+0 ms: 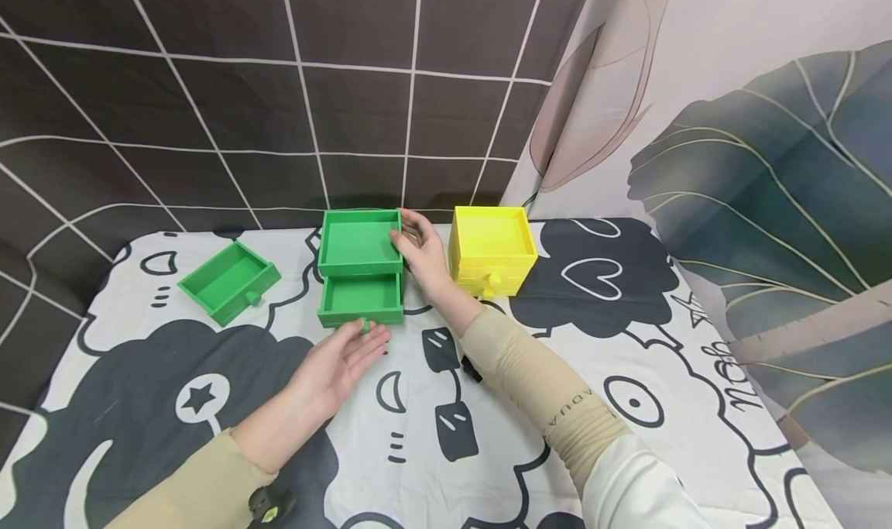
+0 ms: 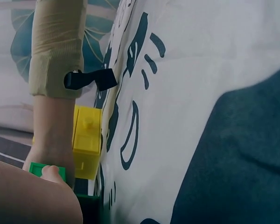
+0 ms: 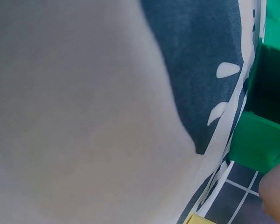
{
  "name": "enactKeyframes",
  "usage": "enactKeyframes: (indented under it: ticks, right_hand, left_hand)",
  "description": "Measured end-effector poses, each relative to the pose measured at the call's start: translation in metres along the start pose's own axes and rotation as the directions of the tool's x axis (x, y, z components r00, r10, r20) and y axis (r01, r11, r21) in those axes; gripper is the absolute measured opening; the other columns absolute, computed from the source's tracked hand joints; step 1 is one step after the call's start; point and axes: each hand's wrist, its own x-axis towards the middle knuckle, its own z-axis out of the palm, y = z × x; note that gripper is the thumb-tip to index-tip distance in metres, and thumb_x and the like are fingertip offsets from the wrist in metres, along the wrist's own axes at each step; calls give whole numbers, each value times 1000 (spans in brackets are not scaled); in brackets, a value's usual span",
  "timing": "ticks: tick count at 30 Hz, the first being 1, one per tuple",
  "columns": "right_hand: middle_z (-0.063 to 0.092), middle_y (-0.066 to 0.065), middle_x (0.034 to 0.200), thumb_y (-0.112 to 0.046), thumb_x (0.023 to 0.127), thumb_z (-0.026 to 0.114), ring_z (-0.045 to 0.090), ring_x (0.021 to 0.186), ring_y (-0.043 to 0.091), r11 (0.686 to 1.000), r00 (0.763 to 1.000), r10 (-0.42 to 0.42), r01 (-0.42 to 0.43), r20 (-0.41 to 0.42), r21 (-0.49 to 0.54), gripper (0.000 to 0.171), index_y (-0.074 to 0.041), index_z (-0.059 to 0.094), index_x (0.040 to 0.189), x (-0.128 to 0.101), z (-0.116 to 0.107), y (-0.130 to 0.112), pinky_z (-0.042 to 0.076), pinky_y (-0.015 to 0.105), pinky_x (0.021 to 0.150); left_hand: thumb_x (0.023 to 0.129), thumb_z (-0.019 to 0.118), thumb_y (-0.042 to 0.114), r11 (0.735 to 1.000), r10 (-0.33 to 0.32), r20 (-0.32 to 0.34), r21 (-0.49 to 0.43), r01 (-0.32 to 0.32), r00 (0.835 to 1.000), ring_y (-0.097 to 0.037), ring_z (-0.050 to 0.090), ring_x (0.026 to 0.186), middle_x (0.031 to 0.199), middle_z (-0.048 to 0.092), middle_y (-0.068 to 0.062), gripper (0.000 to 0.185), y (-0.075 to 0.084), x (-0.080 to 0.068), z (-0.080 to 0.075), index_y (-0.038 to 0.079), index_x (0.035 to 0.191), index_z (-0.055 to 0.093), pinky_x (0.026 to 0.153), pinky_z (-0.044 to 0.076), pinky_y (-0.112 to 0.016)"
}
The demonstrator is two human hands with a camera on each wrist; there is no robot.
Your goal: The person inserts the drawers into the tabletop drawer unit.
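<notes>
Green drawer (image 1: pixel 361 299), head view only

A yellow drawer box (image 1: pixel 492 250) is sitting on the surface (image 1: pixel 627 358), which is wearing a white cloth with black cartoon shapes. A loose green drawer (image 1: pixel 228 279) is lying toward the left. A dark tiled backdrop (image 1: pixel 279 87) is standing behind; a leaf-print curtain (image 1: pixel 766 165) is hanging at right.
</notes>
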Motion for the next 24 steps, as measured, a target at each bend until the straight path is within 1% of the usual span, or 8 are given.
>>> enactKeyframes:
  ticks: [3, 5, 9, 12, 15, 20, 22, 24]
  right_hand:
    - [53, 30, 149, 2, 101, 59, 51, 145, 41, 1000, 1000, 3, -3, -1, -2, 48, 9, 49, 147, 0, 0, 0, 43, 40, 128]
    - [53, 29, 149, 1, 101, 59, 51, 145, 40, 1000, 1000, 4, -4, 0, -4, 48, 9, 49, 147, 0, 0, 1, 43, 40, 128]
    - [53, 29, 149, -1, 101, 59, 51, 145, 40, 1000, 1000, 8, -8, 4, -4, 49, 8, 49, 148, 0, -1, 1, 43, 41, 128]
    - [53, 29, 149, -1, 101, 59, 51, 145, 40, 1000, 1000, 9, -9, 6, -4, 49, 8, 49, 148, 0, -1, 2, 43, 42, 128]
    - [53, 28, 149, -1, 101, 59, 51, 145, 39, 1000, 1000, 11, -11, 8, -3, 49, 8, 49, 148, 0, -1, 2, 43, 43, 128]
    - [52, 28, 150, 0, 102, 58, 50, 146, 39, 1000, 1000, 11, -11, 11, 1, 48, 7, 48, 149, 0, -1, 2, 42, 44, 129]
    - [52, 29, 150, 0, 102, 58, 50, 146, 39, 1000, 1000, 10, -10, 10, 5, 48, 8, 48, 149, 0, -1, 2, 41, 44, 129]
    - [52, 28, 150, -1, 102, 58, 50, 146, 39, 1000, 1000, 8, -8, 8, 7, 48, 8, 48, 148, 0, 0, 3, 41, 43, 129]
  left_hand:
    - [113, 46, 19, 1000, 3, -2, -23, -3, 1000, -4, 76, 101, 115, 71, -1, 18, 2, 3, 2, 6, 124, 51, 110, 57, -22]
    - [113, 46, 19, 999, 2, 0, -33, -2, 1000, -4, 76, 101, 117, 69, -2, 17, 3, 6, 3, 6, 123, 51, 110, 56, -22]
    - [113, 44, 20, 998, -9, -8, -57, 8, 1000, -4, 75, 102, 132, 63, -7, 18, 7, 11, 6, 7, 124, 50, 112, 54, -21]
    - [114, 44, 20, 996, -18, -11, -87, 17, 1000, -6, 74, 106, 143, 57, -10, 19, 10, 16, 10, 7, 126, 49, 115, 52, -22]
    - [114, 43, 21, 993, -25, -13, -116, 23, 1000, -10, 69, 118, 148, 52, -10, 20, 14, 21, 15, 8, 127, 48, 118, 49, -22]
    - [115, 40, 23, 989, -29, -33, -147, 23, 999, -20, 54, 144, 149, 50, -10, 20, 19, 27, 20, 8, 126, 46, 118, 49, -20]
    - [115, 39, 23, 988, -27, -39, -150, 21, 999, -22, 49, 149, 150, 50, -10, 20, 22, 30, 21, 8, 127, 46, 118, 49, -20]
    - [115, 39, 24, 988, -26, -45, -154, 19, 999, -22, 48, 150, 150, 50, -10, 20, 24, 34, 21, 9, 127, 46, 117, 50, -20]
